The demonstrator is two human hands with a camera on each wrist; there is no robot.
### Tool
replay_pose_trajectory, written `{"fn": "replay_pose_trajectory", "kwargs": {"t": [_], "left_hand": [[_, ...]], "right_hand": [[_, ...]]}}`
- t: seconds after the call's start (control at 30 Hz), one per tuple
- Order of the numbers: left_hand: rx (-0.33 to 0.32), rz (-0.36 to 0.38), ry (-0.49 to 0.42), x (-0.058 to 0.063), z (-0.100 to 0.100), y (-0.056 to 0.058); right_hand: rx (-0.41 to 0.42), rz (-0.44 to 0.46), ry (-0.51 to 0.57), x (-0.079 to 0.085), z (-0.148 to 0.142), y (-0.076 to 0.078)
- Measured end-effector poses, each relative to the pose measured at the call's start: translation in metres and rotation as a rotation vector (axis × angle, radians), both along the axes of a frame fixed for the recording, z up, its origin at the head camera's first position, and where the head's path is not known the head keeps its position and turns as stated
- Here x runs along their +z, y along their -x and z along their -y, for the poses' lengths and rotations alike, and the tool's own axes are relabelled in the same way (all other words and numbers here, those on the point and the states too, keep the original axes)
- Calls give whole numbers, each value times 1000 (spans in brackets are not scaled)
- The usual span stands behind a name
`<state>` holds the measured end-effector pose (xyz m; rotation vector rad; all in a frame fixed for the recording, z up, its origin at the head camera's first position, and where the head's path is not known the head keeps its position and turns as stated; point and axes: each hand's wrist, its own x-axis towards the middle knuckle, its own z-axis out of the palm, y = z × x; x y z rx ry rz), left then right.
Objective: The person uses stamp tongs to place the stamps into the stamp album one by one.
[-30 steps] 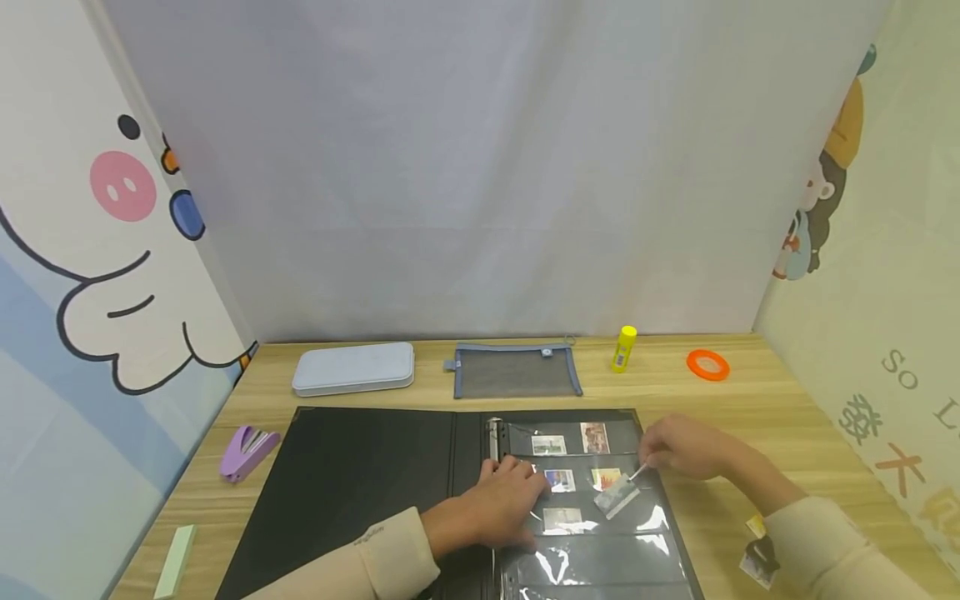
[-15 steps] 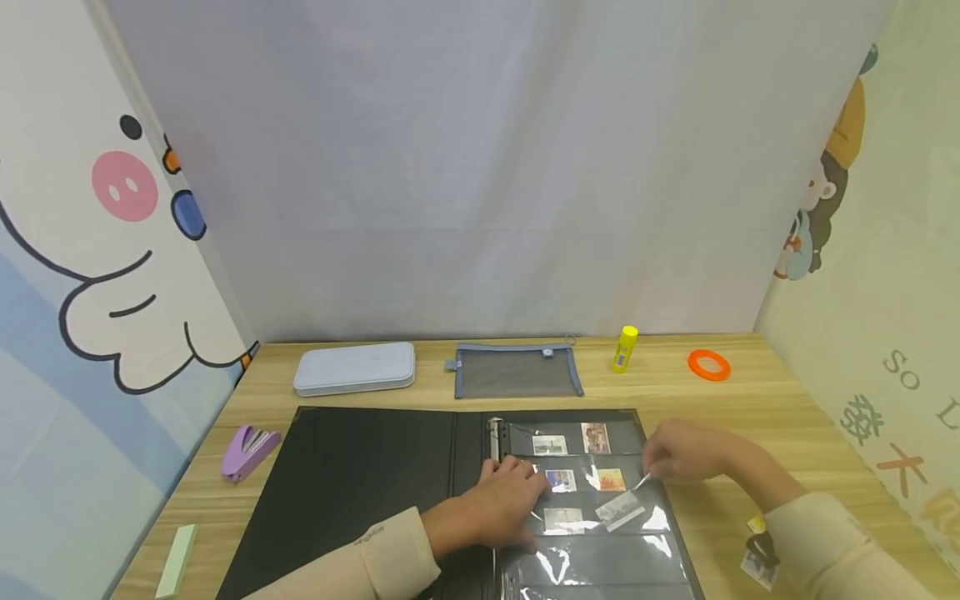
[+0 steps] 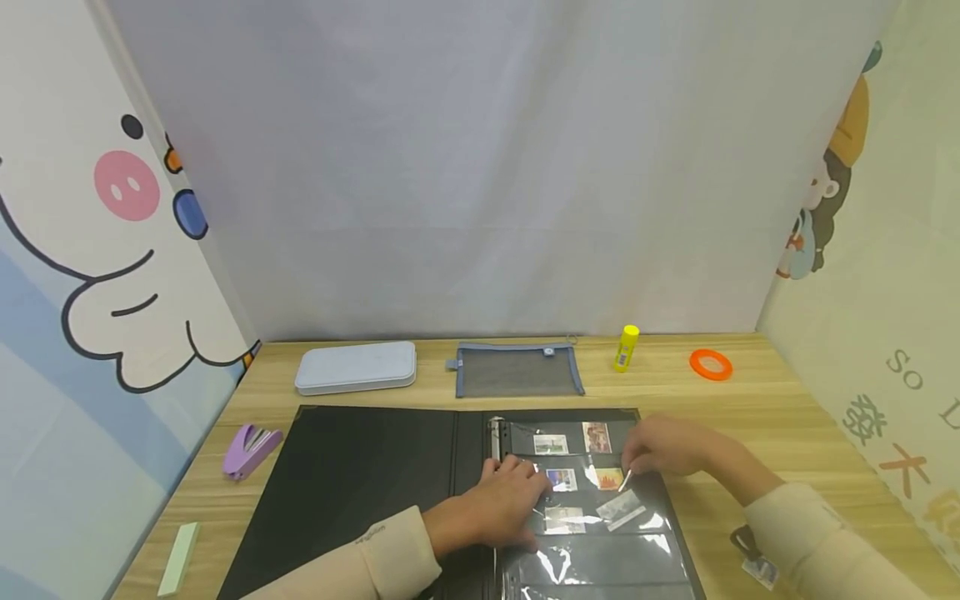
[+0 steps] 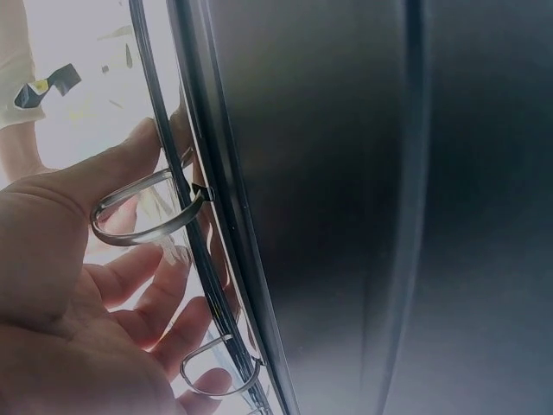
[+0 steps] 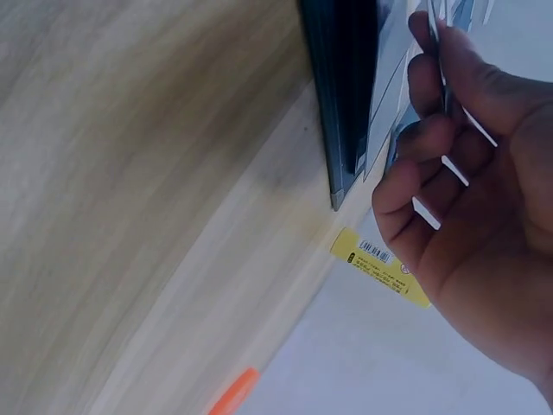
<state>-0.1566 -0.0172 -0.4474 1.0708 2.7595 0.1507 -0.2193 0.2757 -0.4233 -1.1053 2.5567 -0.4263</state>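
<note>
My right hand (image 3: 663, 446) pinches a pair of metal tweezers (image 5: 439, 52), their tips at the upper edge of a grey stamp (image 3: 621, 510). That stamp lies slanted over the third row of a clear-pocketed black page (image 3: 600, 558) in an open ring binder (image 3: 360, 475). My left hand (image 3: 506, 502) rests on the page beside the metal rings (image 4: 143, 233), fingers spread and relaxed. Above and left of the slanted stamp are an orange-yellow stamp (image 3: 610, 479), a purple-blue stamp (image 3: 561, 480) and a pale stamp (image 3: 564, 521). The top row has a green stamp (image 3: 551, 444) and a reddish-brown stamp (image 3: 597, 437).
Behind the binder lie a pale blue case (image 3: 356, 368), a mesh zip pouch (image 3: 517, 372), a yellow glue stick (image 3: 626, 348) and an orange tape ring (image 3: 710, 364). A purple stapler-like tool (image 3: 251, 451) and a pale green strip (image 3: 178, 558) are left. Another stamp (image 3: 761, 572) lies near my right sleeve.
The slanted stamp has been lowered from the tweezers' grip and turned flatter onto the page. My right hand has shifted left with the tweezers. The left hand stays in place.
</note>
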Motion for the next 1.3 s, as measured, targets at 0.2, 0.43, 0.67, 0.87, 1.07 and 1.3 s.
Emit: {"fn": "replay_pose_trajectory", "kwargs": {"t": [0.2, 0.43, 0.67, 0.87, 1.07, 1.3], "left_hand": [[0, -8, 14, -1, 0, 0], [-4, -8, 17, -1, 0, 1], [-4, -5, 16, 0, 0, 1], [-9, -1, 12, 0, 1, 0], [-6, -6, 9, 0, 1, 0], [2, 1, 9, -1, 0, 0]], "right_hand": [[8, -2, -9, 1, 3, 0], [9, -6, -58, 1, 2, -3], [8, -5, -95, -2, 3, -5], [4, 8, -81, -4, 2, -8], [33, -39, -69, -8, 2, -9], [46, -39, -45, -10, 6, -12]]}}
